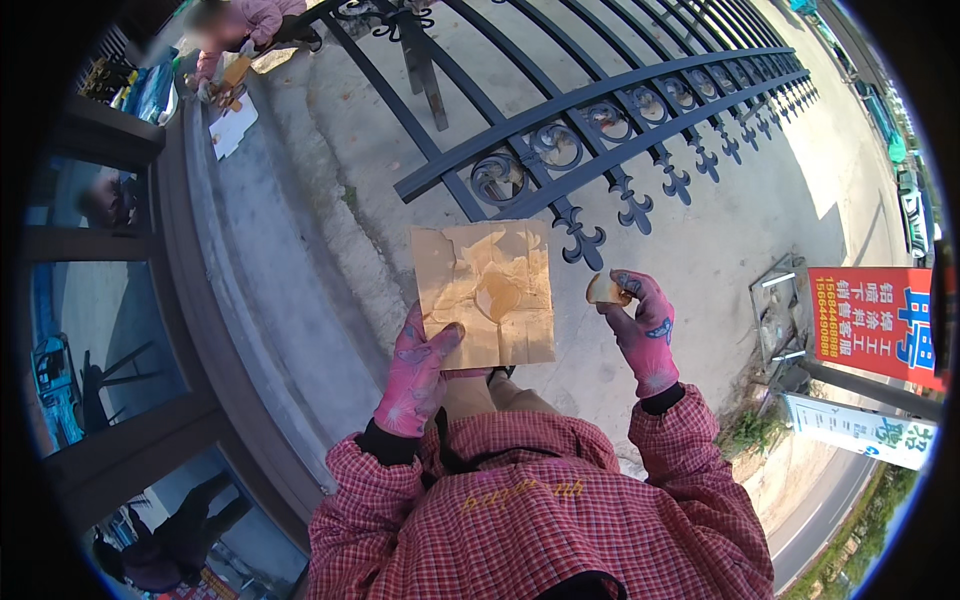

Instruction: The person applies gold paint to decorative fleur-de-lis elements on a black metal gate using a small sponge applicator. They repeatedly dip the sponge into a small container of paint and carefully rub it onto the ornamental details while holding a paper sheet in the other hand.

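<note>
My left hand (412, 365), in a pink patterned glove, grips a square sheet of brown cardboard (440, 260) by its lower left edge, thumb on top. A tan, paste-like blob (500, 293) sits at the middle of the cardboard, with smears around it. To its right, my right hand (647, 335), gloved the same way, pinches a small rounded pale piece with a brown rim (604, 290); its exact kind cannot be told. The pale piece is apart from the cardboard. Just beyond both hands lies a dark metal fence panel (560, 115) with scrollwork rings and spear-like tips.
Along the left run a concrete step (265, 270) and dark-framed glass doors (110, 340). At the far left another person (245, 30) crouches near a white sheet (233, 125). A red sign (870, 315) and a metal frame (780, 310) stand at the right.
</note>
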Tool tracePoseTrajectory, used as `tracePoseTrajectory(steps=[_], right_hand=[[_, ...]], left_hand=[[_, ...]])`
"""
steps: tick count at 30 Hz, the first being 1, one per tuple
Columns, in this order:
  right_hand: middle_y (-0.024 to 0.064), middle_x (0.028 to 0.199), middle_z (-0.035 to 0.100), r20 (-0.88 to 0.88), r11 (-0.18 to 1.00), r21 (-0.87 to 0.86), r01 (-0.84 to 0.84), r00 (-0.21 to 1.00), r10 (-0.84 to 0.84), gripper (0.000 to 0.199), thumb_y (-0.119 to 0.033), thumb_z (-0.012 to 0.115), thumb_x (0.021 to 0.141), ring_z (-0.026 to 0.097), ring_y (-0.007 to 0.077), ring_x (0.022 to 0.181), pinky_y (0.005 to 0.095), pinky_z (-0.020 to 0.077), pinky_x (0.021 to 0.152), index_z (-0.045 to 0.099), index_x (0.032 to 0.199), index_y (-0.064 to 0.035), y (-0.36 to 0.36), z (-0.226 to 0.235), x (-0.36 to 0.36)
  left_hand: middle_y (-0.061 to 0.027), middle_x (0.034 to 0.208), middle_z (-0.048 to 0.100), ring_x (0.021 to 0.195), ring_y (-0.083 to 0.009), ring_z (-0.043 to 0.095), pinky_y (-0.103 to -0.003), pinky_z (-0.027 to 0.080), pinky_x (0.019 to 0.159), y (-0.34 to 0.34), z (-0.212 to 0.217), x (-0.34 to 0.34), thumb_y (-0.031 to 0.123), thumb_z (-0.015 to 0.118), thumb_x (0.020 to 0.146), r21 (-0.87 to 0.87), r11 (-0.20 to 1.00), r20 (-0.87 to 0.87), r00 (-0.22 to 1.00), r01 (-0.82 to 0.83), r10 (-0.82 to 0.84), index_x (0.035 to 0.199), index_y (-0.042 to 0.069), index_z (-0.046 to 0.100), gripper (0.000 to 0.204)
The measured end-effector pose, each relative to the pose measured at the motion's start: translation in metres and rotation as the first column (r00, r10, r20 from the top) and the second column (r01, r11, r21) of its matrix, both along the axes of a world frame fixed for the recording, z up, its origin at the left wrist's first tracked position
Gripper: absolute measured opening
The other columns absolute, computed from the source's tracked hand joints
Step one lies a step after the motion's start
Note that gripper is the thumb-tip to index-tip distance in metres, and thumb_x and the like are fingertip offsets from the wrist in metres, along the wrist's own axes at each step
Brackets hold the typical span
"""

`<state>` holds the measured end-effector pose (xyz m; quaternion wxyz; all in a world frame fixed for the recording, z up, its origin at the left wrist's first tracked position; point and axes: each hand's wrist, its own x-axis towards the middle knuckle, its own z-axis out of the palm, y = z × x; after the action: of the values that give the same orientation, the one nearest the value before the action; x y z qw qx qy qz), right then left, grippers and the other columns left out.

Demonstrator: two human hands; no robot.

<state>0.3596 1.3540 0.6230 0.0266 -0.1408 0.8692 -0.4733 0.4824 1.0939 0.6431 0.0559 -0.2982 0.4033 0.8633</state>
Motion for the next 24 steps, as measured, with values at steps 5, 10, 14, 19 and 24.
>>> tracePoseTrajectory(steps=[5, 10, 14, 19, 24], right_hand=[[0.0061, 0.101, 0.066, -0.322, 0.956, 0.199, -0.215, 0.907, 0.271, 0.039, -0.009, 0.078, 0.061, 0.061, 0.0281, 0.094, 0.04, 0.0489, 0.078, 0.062, 0.097, -0.0093, -0.028, 0.062, -0.006], [0.0031, 0.095, 0.065, -0.314, 0.869, 0.452, -0.199, 0.877, 0.364, 0.036, -0.011, 0.073, 0.056, 0.059, 0.0267, 0.097, 0.0438, 0.0455, 0.086, 0.063, 0.091, -0.0115, -0.042, 0.062, -0.017], [0.0019, 0.092, 0.064, -0.302, 0.853, 0.469, -0.228, 0.867, 0.397, 0.037, -0.01, 0.072, 0.054, 0.059, 0.026, 0.096, 0.0438, 0.0444, 0.087, 0.063, 0.09, -0.0122, -0.044, 0.062, -0.03], [0.0014, 0.093, 0.064, -0.31, 0.869, 0.442, -0.223, 0.871, 0.382, 0.036, -0.011, 0.073, 0.054, 0.059, 0.0255, 0.097, 0.0435, 0.0448, 0.087, 0.063, 0.089, -0.0128, -0.049, 0.059, -0.048], [0.0026, 0.091, 0.065, -0.293, 0.931, 0.358, -0.065, 0.939, 0.178, 0.035, -0.007, 0.074, 0.056, 0.06, 0.0262, 0.09, 0.0404, 0.0465, 0.078, 0.064, 0.089, -0.0107, -0.024, 0.028, -0.067]], left_hand=[[-0.0084, 0.125, 0.054, 0.104, -0.0217, 0.063, -0.039, 0.062, 0.069, 0.025, 0.001, -0.016, 0.012, 0.062, 0.089, 0.027, 0.995, -0.005, 0.995, 0.098, -0.097, 0.141, 0.011, 0.033, 0.059], [-0.0099, 0.121, 0.055, 0.094, -0.0211, 0.065, -0.036, 0.062, 0.064, 0.027, -0.002, -0.036, 0.005, 0.054, 0.09, 0.0, 0.994, -0.031, 0.993, 0.112, -0.112, 0.138, 0.007, 0.035, 0.051], [-0.0103, 0.119, 0.055, 0.089, -0.0202, 0.066, -0.033, 0.062, 0.062, 0.024, -0.007, -0.057, 0.003, 0.052, 0.091, 0.007, 0.995, -0.081, 0.992, 0.101, -0.1, 0.137, 0.005, 0.036, 0.049], [-0.0074, 0.123, 0.055, 0.101, -0.019, 0.063, -0.037, 0.062, 0.069, 0.01, -0.014, -0.073, 0.008, 0.059, 0.088, -0.015, 0.99, -0.057, 0.988, 0.14, -0.14, 0.138, 0.007, 0.038, 0.054], [-0.0087, 0.121, 0.057, 0.099, -0.0186, 0.063, -0.035, 0.062, 0.068, -0.008, -0.024, -0.082, 0.002, 0.056, 0.088, -0.055, 0.997, -0.105, 0.993, 0.053, -0.059, 0.136, 0.005, 0.039, 0.05]])
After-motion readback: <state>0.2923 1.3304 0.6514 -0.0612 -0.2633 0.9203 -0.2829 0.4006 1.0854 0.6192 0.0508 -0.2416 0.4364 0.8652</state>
